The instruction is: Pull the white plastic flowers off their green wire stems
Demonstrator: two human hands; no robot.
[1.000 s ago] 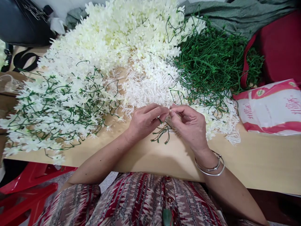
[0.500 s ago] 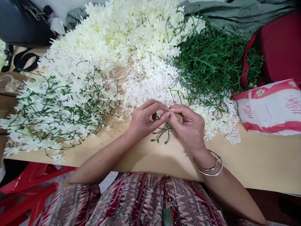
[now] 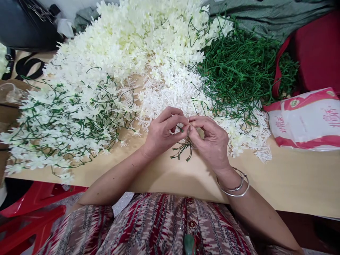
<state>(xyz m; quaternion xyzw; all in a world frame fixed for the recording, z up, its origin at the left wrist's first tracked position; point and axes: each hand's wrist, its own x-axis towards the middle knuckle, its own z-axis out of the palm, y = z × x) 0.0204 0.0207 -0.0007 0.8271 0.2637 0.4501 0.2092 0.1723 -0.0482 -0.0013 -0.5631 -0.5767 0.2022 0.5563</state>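
In the head view my left hand (image 3: 164, 134) is closed in a pinch, with a short bit of a green artificial flower stem (image 3: 181, 129) showing between its fingers. My right hand (image 3: 211, 142) pinches right against it, fingertips touching; what it grips is too small and covered to make out. Under the hands a few loose green stems (image 3: 183, 150) lie on the table (image 3: 159, 177). Just beyond the fingers spreads a heap of thin white flower pieces (image 3: 170, 94). To the left lie white artificial flowers with green stems (image 3: 71, 122).
A big pile of cream-white blossoms (image 3: 138, 35) covers the back. Green stems are heaped (image 3: 239, 67) at the back right, beside a red bag (image 3: 318, 53). A pink and white packet (image 3: 305, 120) lies at the right. A black bag (image 3: 29, 26) stands at the far left.
Both hands have shifted slightly up and to the left, still pinched together. A green stem end shows a little more clearly between the left fingers.
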